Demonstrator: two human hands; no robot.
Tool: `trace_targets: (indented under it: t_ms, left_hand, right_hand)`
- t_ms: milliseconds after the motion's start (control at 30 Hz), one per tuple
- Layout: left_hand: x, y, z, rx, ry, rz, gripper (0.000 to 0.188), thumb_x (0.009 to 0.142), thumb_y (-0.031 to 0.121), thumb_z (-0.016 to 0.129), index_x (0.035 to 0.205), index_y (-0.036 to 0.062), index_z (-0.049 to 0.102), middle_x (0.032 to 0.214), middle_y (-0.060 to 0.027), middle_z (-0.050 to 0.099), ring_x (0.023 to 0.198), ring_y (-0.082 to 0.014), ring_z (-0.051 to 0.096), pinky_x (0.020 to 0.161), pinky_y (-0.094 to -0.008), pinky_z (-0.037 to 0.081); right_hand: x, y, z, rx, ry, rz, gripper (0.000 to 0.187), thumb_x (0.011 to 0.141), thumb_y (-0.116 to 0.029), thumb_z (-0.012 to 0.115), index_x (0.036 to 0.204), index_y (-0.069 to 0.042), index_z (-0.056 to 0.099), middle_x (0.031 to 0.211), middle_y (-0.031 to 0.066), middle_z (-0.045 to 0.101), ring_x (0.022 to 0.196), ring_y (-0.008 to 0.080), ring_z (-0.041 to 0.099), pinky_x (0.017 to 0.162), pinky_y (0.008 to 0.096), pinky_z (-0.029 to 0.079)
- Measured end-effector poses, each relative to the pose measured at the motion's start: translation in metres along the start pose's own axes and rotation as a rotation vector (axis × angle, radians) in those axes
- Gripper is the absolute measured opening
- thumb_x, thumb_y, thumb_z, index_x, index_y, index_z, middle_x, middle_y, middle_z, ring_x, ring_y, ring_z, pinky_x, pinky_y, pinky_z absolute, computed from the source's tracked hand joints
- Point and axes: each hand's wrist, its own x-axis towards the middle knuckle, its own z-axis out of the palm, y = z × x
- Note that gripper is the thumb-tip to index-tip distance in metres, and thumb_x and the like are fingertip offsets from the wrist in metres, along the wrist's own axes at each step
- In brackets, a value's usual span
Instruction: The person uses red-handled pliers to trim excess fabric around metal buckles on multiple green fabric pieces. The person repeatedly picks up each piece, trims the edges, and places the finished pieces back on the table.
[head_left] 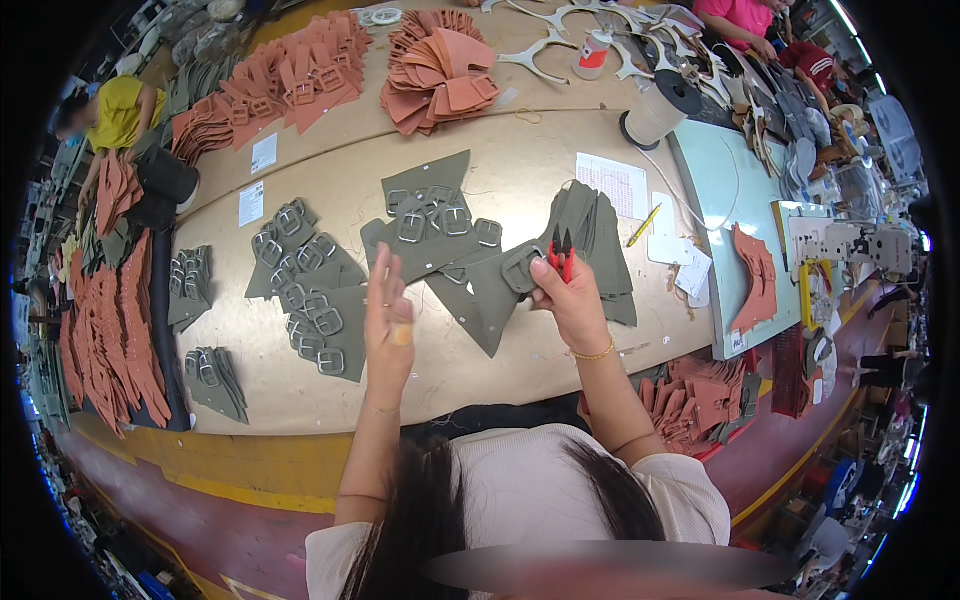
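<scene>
In my right hand (573, 305) is a pair of red thread snips (563, 256) with dark blades pointing away from me. The thumb of that hand presses on a buckle (521, 268) at the end of a dark green strap piece (484, 300), which spreads down to a point on the table. My left hand (388, 315) is raised with its fingers stretched out and holds nothing; a patch shows near the wrist. Just beyond it lies a heap of green buckled pieces (425, 240). Unbuckled green pieces (592, 235) are fanned out beside my right hand.
More green buckled pieces (315, 310) lie left of my left hand. Orange pieces (440, 75) are stacked at the far side. A thread spool (655, 112), a yellow pen (644, 226) and a sewing machine (850, 245) stand or lie rightward. A person in yellow (125, 112) works at left.
</scene>
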Motion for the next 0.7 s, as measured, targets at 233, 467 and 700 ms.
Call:
trace_targets:
  t_ms: [233, 467, 700]
  left_hand:
    - [-0.003, 0.008, 0.018, -0.137, -0.235, -0.37, 0.045, 0.095, 0.031, 0.061, 0.127, 0.0, 0.057, 0.119, -0.0062, 0.06, 0.11, -0.0155, 0.055, 0.097, -0.0311, 0.042]
    - [0.004, 0.017, 0.01, -0.796, -0.135, -0.547, 0.035, 0.096, 0.018, 0.053, 0.127, 0.0023, 0.05, 0.124, -0.02, 0.055, 0.111, -0.0332, 0.06, 0.093, -0.0533, 0.052]
    - [0.004, 0.029, 0.009, -0.889, -0.066, -0.489, 0.036, 0.094, 0.014, 0.057, 0.126, 0.0053, 0.043, 0.122, -0.0234, 0.056, 0.105, -0.0412, 0.062, 0.077, -0.046, 0.059]
  right_hand:
    - [0.0, -0.002, 0.014, 0.119, -0.165, 0.083, 0.02, 0.098, -0.027, 0.057, 0.101, -0.007, 0.054, 0.074, 0.0055, 0.062, 0.049, 0.002, 0.036, 0.046, 0.019, 0.028]
    - [0.001, -0.02, 0.006, -0.063, -0.123, -0.13, 0.045, 0.105, -0.041, 0.031, 0.125, -0.004, 0.048, 0.074, 0.0005, 0.048, 0.053, 0.0038, 0.031, 0.047, 0.0189, 0.025]
    - [-0.01, -0.014, 0.0, -0.337, -0.096, -0.298, 0.03, 0.097, -0.023, 0.058, 0.119, -0.002, 0.057, 0.079, 0.0003, 0.052, 0.069, 0.0079, 0.05, 0.062, 0.0216, 0.044]
